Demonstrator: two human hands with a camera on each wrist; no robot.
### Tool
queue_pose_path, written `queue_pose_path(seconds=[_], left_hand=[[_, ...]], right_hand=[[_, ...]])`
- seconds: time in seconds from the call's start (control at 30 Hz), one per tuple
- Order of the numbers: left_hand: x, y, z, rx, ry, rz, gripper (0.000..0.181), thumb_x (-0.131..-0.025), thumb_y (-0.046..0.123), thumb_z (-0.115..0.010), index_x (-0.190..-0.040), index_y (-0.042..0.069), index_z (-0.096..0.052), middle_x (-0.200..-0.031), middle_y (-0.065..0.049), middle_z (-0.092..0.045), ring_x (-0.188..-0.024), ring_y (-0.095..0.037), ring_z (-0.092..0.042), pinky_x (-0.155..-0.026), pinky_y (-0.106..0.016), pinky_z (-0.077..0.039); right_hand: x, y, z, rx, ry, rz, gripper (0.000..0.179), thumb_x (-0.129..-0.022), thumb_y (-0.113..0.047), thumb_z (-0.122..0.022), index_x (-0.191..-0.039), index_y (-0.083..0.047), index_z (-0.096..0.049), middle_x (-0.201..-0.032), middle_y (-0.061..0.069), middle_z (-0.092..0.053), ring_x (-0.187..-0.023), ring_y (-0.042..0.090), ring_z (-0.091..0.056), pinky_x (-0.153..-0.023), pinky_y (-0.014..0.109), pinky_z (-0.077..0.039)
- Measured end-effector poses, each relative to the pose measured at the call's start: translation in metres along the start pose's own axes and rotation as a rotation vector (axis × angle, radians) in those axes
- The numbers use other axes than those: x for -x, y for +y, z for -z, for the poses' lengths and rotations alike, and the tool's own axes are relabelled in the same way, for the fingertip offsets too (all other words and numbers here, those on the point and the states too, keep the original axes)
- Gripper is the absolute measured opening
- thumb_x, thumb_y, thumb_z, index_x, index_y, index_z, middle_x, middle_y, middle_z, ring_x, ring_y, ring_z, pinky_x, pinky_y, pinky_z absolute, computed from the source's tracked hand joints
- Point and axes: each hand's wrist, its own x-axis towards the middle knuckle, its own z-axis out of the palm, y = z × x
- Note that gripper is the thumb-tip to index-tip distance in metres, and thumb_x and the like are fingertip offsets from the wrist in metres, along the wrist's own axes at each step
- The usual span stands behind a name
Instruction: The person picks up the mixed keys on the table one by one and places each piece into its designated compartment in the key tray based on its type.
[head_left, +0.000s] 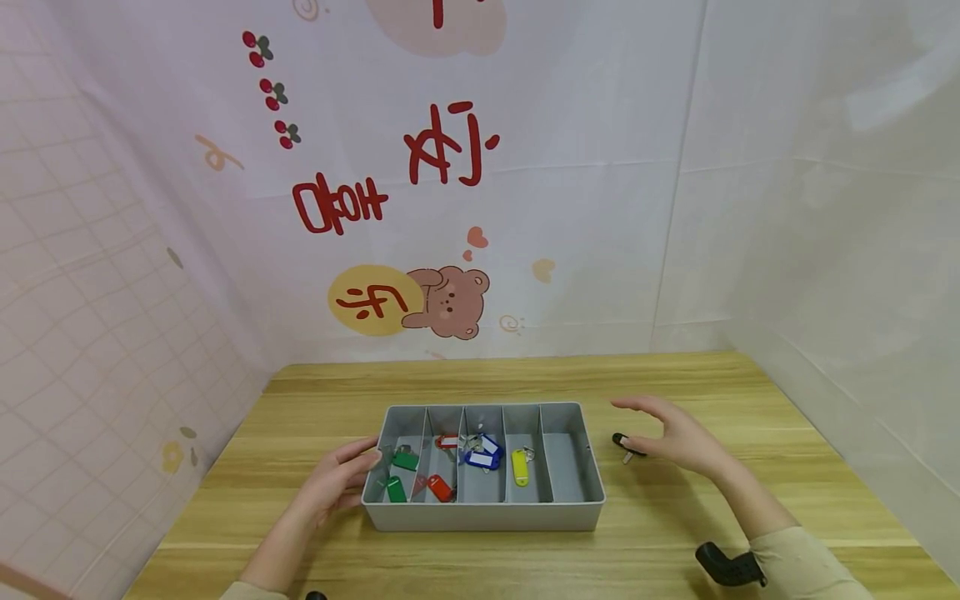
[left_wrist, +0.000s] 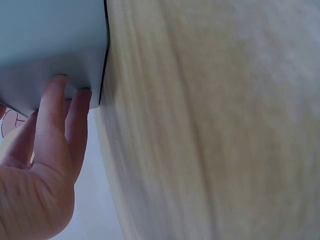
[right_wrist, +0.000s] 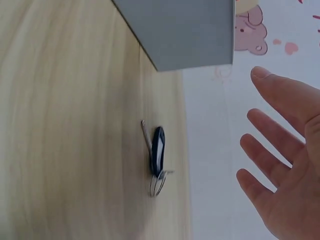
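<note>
A grey tray (head_left: pixel 487 518) split into five-like slots by thin dividers stands on the table. Against its left wall rest the fingertips of my left hand (head_left: pixel 337 479), fingers fairly straight in the left wrist view. My right hand (head_left: pixel 678 437) hovers to the right of the tray, fingers spread and holding nothing. Below it on the wood lies a black key tag (right_wrist: pixel 158 150) with a key and a metal ring. From left to right, the slots hold green key tags (head_left: pixel 406 460), red key tags (head_left: pixel 440 488), blue key tags (head_left: pixel 482 459) and a yellow key tag (head_left: pixel 520 467).
The wooden table (head_left: pixel 480 567) carries the tray near its middle. A printed white cloth (head_left: pixel 570 208) hangs behind the table, with more cloth at both sides. A black curved device (head_left: pixel 727 567) sits by the right sleeve.
</note>
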Motion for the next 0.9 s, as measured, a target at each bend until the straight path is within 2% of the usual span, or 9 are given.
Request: queue_pose_path(seconds=[0.27,0.37,0.5,0.63,0.77,0.9], left_hand=[[0.0,0.0,0.0,0.004,0.001,0.002,0.067,-0.099,0.03,-0.063,-0.152,-0.001,-0.035,-0.118,-0.018,-0.068,-0.099,-0.028,-0.069,-0.078,-0.043,-0.058],[0.0,0.0,0.0,0.007,0.004,0.005,0.067,-0.099,0.029,-0.063,-0.152,-0.001,-0.035,-0.117,-0.018,-0.068,-0.098,-0.027,-0.069,-0.077,-0.043,-0.058],[0.0,-0.001,-0.001,0.006,0.008,0.008,0.067,-0.098,0.03,-0.063,-0.151,0.0,-0.036,-0.117,-0.018,-0.068,-0.098,-0.027,-0.069,-0.077,-0.042,-0.058],[0.001,0.0,-0.001,0.004,0.011,0.008,0.067,-0.098,0.03,-0.063,-0.151,0.0,-0.036,-0.118,-0.019,-0.067,-0.098,-0.027,-0.069,-0.077,-0.042,-0.059],[0.001,0.0,-0.001,-0.001,0.015,0.005,0.067,-0.098,0.03,-0.063,-0.151,0.0,-0.036,-0.118,-0.02,-0.067,-0.097,-0.027,-0.069,-0.076,-0.041,-0.059],[0.001,0.0,-0.001,-0.006,0.018,0.005,0.067,-0.098,0.03,-0.064,-0.151,0.0,-0.037,-0.119,-0.021,-0.067,-0.098,-0.028,-0.069,-0.076,-0.041,-0.059]], right_hand=[[0.008,0.011,0.005,-0.015,-0.019,0.013,0.058,-0.08,-0.011,-0.083,-0.134,-0.003,-0.06,-0.132,0.011,-0.062,-0.119,0.037,-0.055,-0.097,0.036,-0.045],[0.01,0.018,0.005,-0.007,-0.015,0.043,0.058,-0.08,-0.01,-0.083,-0.132,-0.001,-0.06,-0.13,0.013,-0.062,-0.117,0.037,-0.056,-0.096,0.031,-0.045],[0.013,0.026,0.007,-0.003,-0.028,0.036,0.054,-0.08,-0.006,-0.081,-0.13,-0.003,-0.062,-0.129,0.013,-0.063,-0.118,0.035,-0.056,-0.097,0.027,-0.044],[0.016,0.031,0.01,0.0,-0.064,-0.021,0.05,-0.083,-0.007,-0.079,-0.131,-0.008,-0.063,-0.13,0.009,-0.063,-0.121,0.03,-0.055,-0.099,0.041,-0.045],[0.018,0.038,0.013,-0.007,-0.097,-0.028,0.045,-0.085,-0.009,-0.078,-0.128,-0.006,-0.064,-0.128,0.01,-0.064,-0.119,0.028,-0.057,-0.094,0.059,-0.044],[0.019,0.043,0.016,-0.006,-0.126,-0.018,0.041,-0.086,-0.009,-0.077,-0.125,-0.007,-0.067,-0.125,0.009,-0.066,-0.116,0.022,-0.059,-0.092,0.06,-0.046]])
